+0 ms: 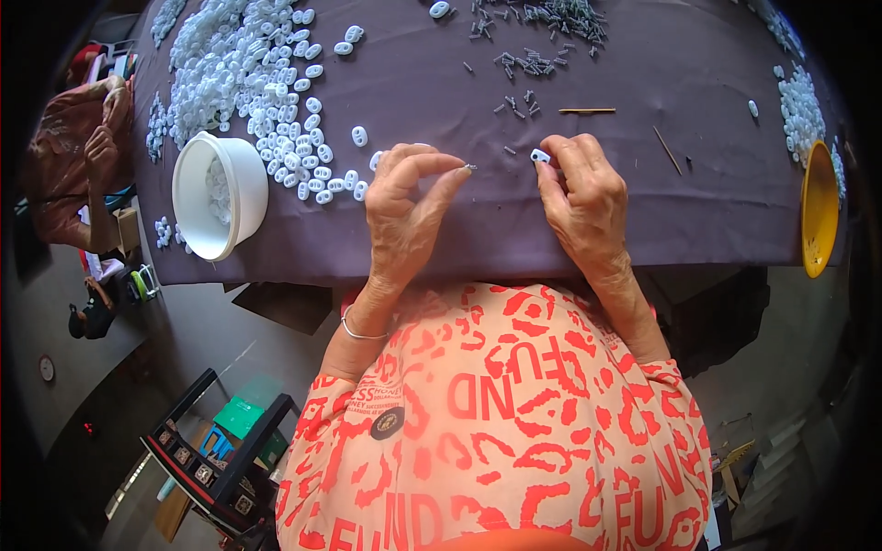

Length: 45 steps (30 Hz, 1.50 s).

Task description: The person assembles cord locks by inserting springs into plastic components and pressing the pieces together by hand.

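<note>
My left hand [404,207] is closed in a pinch, thumb and forefinger gripping a small metal spring [472,167]. Facing it across a short gap, my right hand [585,197] pinches a white oval plastic cord-lock piece [539,155], its opening turned toward the left hand. Both hands are just above the near part of the dark cloth-covered table [680,216]. A few loose springs [510,150] lie between and beyond the hands. Beside my left hand are loose white oval pieces [359,136] with two holes each; one is partly hidden behind that hand.
A large heap of white pieces [220,64] spreads over the far left, near a white tub [248,197]. Springs are piled [570,18] at the back. Two thin sticks [588,111] lie right of centre. An orange dish [818,211] and more pieces [801,106] occupy the right edge. Another person [83,165] is at left.
</note>
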Available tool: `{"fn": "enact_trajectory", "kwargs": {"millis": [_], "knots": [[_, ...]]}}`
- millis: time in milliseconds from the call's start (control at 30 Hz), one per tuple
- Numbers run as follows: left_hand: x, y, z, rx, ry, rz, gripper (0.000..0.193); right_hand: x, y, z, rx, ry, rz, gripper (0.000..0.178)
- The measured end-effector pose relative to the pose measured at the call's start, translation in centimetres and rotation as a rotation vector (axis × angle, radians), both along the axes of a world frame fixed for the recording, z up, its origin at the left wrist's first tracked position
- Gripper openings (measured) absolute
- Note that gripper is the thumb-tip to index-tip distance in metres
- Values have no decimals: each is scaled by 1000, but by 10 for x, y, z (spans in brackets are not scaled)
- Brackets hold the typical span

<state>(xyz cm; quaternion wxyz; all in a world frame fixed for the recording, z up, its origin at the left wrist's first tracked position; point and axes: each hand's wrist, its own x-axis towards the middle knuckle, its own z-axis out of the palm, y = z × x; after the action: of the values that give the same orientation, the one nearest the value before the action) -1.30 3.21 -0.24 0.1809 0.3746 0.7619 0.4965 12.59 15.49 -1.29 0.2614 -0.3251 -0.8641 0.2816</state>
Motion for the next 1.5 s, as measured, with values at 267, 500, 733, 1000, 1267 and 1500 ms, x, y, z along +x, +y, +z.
{"fn": "enact_trajectory", "kwargs": {"millis": [267,500,733,1000,1267,1500], "knots": [[6,-5,1,91,-218,22,9,-19,-8,25,-623,237,298,10],[8,-10,6,124,-502,-10,10,-22,-12,22,-720,219,285,9],[9,-10,5,86,-849,-7,21,-21,-18,23,-982,270,179,9],[11,-7,7,67,-708,-33,26,-24,-25,21,-858,288,163,10],[8,-10,10,88,-889,-99,29,-25,-28,20,-853,349,171,11],[10,-10,6,102,-806,-59,30,-26,-29,19,-1031,383,121,13]]}}
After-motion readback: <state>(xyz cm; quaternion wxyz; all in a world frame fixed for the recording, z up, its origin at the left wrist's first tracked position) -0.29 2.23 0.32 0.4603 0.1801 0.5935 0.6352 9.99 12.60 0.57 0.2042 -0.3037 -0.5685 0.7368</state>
